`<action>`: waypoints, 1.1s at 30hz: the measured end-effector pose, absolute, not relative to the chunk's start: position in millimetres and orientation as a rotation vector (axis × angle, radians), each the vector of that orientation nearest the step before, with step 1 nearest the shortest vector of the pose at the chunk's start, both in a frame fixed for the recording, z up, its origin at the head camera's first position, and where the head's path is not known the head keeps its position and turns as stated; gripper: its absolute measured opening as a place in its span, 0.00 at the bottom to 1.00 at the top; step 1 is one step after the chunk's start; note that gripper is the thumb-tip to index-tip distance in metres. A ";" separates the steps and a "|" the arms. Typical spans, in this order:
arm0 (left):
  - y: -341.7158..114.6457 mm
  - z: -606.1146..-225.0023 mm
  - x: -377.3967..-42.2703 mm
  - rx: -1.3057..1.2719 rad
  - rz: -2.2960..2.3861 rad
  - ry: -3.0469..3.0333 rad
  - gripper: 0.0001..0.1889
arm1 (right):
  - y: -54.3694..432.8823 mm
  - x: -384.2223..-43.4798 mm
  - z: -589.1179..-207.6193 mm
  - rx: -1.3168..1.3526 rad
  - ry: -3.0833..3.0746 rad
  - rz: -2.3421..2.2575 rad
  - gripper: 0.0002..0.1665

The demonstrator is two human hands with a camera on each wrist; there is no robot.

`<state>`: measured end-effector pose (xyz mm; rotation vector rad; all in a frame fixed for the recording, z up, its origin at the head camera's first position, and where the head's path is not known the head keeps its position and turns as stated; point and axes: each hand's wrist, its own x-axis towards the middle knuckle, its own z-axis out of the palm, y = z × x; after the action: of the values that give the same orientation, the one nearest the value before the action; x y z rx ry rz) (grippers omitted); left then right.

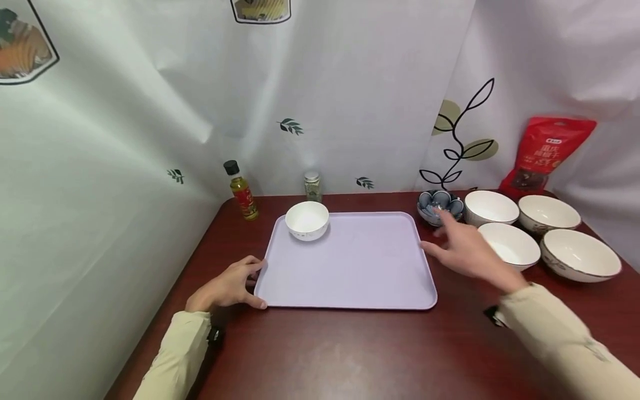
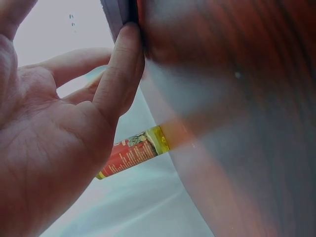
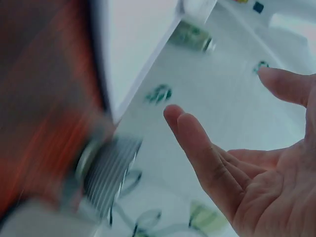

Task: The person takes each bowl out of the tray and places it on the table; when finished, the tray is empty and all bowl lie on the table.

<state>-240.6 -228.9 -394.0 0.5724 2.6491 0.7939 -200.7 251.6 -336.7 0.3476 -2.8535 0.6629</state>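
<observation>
A pale lilac rectangular tray lies on the dark table, with a small white bowl at its far left corner. My left hand touches the tray's left side near the front corner, thumb and fingers spread apart. Seen from the left wrist, the fingertips meet the tray's edge. My right hand, slightly blurred, is just beyond the tray's right edge with nothing in its fingers. Its index finger overlaps a dark blue petal-patterned bowl in the head view.
White bowls stand grouped at the right, beside the blue one. Behind them leans a red packet. An oil bottle and a glass spice jar stand at the back left. White printed sheeting borders the table.
</observation>
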 end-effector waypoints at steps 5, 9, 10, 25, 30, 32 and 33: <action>-230.0 -394.6 -242.5 0.564 0.786 2.658 0.57 | 198.0 -242.8 -338.2 0.455 -2.959 0.765 0.49; -229.3 -395.9 -244.3 0.557 0.766 2.658 0.57 | 160.1 -270.2 -345.7 0.542 -3.037 0.992 0.52; -229.0 -396.2 -244.5 0.560 0.762 2.656 0.57 | 151.4 -276.1 -348.3 0.562 -3.043 1.062 0.53; -231.5 -396.2 -244.2 0.605 0.772 2.647 0.57 | 53.2 -335.8 -395.1 0.320 -2.829 1.657 0.72; -231.9 -397.1 -244.6 0.611 0.752 2.662 0.57 | 43.0 -343.3 -401.5 0.264 -2.697 1.845 0.72; -232.1 -397.2 -244.6 0.604 0.758 2.665 0.57 | 41.0 -345.2 -402.6 0.255 -2.683 1.839 0.72; -232.3 -397.3 -244.5 0.601 0.758 2.665 0.57 | 40.1 -346.2 -403.3 0.256 -2.683 1.828 0.72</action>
<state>-244.5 -232.3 -397.3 0.6006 2.6655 0.7583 -346.2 40.1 -403.3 0.2565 -2.6829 1.8280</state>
